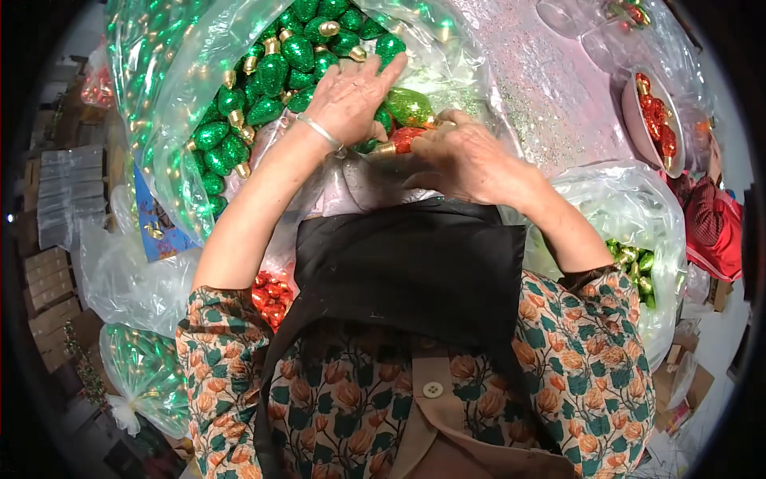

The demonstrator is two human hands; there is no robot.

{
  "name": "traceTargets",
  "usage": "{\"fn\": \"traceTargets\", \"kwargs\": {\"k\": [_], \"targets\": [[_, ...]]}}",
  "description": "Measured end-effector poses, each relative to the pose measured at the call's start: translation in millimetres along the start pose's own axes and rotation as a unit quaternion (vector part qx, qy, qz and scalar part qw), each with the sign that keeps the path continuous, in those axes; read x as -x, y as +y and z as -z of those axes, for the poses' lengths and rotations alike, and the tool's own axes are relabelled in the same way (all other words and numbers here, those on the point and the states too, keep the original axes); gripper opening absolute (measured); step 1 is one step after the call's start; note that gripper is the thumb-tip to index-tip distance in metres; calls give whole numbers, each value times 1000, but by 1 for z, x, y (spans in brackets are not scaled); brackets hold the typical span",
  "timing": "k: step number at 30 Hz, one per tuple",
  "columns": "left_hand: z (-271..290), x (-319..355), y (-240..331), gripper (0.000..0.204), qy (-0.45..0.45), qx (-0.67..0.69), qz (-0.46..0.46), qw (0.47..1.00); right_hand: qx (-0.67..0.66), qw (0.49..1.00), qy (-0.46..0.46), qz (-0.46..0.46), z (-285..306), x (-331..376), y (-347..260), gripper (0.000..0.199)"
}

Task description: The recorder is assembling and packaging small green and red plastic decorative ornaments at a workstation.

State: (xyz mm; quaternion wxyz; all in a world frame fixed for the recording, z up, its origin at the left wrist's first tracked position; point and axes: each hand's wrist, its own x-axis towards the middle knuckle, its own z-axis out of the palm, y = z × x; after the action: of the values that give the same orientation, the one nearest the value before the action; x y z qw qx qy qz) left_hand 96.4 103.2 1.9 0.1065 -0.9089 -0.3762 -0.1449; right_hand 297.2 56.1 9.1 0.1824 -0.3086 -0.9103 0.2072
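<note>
I see the big clear bag [171, 104] of green bulbs [275, 72] at upper left. My left hand [351, 96] lies flat and spread on them, holding nothing I can make out. My right hand [467, 160] is curled around a red bulb [407, 138], a light-green bulb [409, 106] just above it. I'd judge it best to grip by the gold cap and keep the glitter unrubbed. A blue printed card [155, 219] sits under the bag; flat grey cartons [68, 188] are stacked far left.
</note>
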Motion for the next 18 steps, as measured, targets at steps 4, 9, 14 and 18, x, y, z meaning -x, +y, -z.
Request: {"fn": "traceTargets", "kwargs": {"k": [4, 9, 14, 18], "targets": [[-1, -6, -1, 99, -153, 46, 68, 985, -9, 998, -49, -38, -1, 2, -3, 12], [-4, 3, 0, 100, -141, 27, 64, 988, 67, 985, -151, -43, -7, -27, -1, 12], [-2, -4, 4, 102, -165, -6, 102, 981, 49, 985, -156, -54, -10, -28, 1, 10], [-3, 10, -15, 101, -175, 97, 134, 971, 94, 995, 14, 23, -34, -17, 3, 4]]}}
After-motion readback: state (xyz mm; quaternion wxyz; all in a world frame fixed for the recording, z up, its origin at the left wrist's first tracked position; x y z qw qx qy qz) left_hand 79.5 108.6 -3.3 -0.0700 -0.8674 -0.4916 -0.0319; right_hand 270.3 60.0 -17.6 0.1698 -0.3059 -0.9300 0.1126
